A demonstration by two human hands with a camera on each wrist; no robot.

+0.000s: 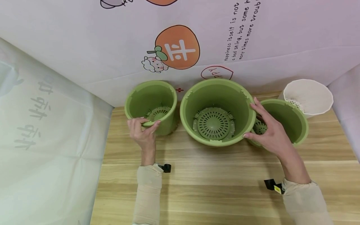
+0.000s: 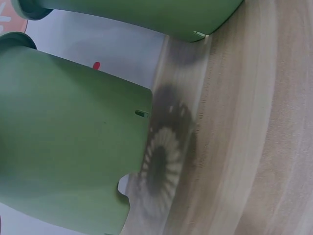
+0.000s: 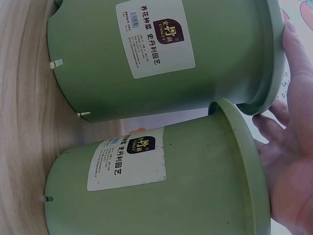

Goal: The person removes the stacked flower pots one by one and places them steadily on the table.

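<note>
My left hand grips the near rim of the left green flower pot, thumb and fingers at its edge. In the left wrist view that flower pot has a slotted shadow beside its base. My right hand holds the right side of the larger middle green flower pot, its thumb and fingers spread along the rim. In the right wrist view the middle flower pot bears a white label, and the fingers touch its rim. Slotted discs lie in the pots' bottoms.
Behind my right hand stands another green flower pot, close to the middle one. A white perforated pot is at the back right. Printed cloth covers the walls around the wooden tabletop.
</note>
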